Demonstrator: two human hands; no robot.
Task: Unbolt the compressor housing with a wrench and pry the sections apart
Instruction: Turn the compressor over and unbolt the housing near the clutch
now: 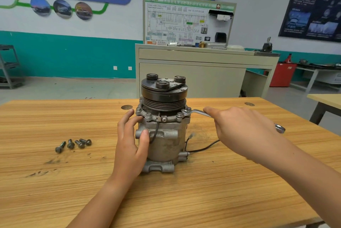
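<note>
Compressor [162,135] stands upright mid-table [184,200]; our left hand [132,141] grips its left side, our right hand [238,131] grips wrench [198,111] set at right of top flange [173,119]. Four loose bolts [73,144] lie left.

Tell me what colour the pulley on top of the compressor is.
Black; the pulley shows best in the head view.

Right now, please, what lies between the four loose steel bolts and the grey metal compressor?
Head view: bare wooden tabletop, then the left hand holding the compressor.
</note>
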